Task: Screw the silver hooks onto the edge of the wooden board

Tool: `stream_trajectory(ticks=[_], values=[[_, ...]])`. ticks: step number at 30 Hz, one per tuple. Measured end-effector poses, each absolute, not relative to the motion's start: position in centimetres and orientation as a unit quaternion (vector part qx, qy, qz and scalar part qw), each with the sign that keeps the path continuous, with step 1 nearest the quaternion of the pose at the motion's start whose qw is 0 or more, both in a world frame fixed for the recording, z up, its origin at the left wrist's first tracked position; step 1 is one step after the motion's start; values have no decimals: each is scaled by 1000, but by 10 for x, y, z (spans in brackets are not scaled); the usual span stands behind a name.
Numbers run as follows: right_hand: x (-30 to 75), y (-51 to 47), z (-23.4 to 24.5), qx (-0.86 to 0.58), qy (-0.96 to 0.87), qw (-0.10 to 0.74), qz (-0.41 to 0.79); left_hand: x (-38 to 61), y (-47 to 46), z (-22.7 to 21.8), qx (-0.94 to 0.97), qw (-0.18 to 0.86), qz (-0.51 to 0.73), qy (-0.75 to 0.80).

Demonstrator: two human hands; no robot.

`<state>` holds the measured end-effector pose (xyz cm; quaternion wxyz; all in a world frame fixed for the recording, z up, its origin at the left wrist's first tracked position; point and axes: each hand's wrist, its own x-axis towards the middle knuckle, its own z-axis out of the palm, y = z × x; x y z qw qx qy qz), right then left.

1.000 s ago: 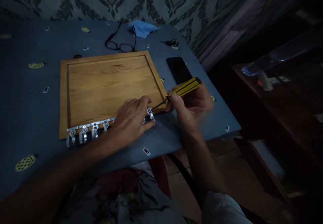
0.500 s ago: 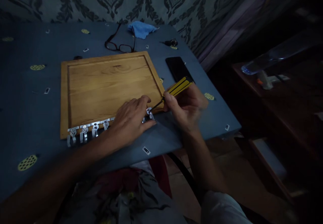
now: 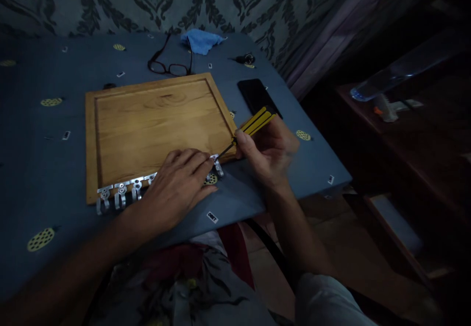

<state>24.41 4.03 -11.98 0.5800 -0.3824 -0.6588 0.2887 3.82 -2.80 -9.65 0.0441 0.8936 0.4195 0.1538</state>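
Note:
A wooden board (image 3: 154, 125) lies on the blue table (image 3: 44, 159). A metal hook rail (image 3: 121, 191) runs along the board's near edge, with several hooks hanging over it. My left hand (image 3: 176, 186) lies flat on the rail's right part, fingers stretched out and pressing it down. My right hand (image 3: 270, 152) is closed round a yellow and black screwdriver (image 3: 253, 122). Its tip meets the rail's right end (image 3: 217, 162), just beyond my left fingertips.
Behind the board lie dark-framed glasses (image 3: 167, 63), a blue cloth (image 3: 200, 40) and a small dark object (image 3: 245, 59). A black phone (image 3: 257, 96) lies right of the board. The table's edge drops off at right; a dark wooden shelf (image 3: 405, 135) with a plastic bottle (image 3: 390, 78) stands beyond.
My left hand has slid a little back and left along the rail, uncovering the rail's right end hook. The right hand and screwdriver shifted slightly left, the tip staying at the rail's end.

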Motion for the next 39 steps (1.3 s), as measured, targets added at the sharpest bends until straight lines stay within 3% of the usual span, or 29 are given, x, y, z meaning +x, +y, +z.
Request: stream_trajectory(ticks=[39], values=[[240,34,-118,-358,-616,634,302,50,-23,-101,898,1,111,425]])
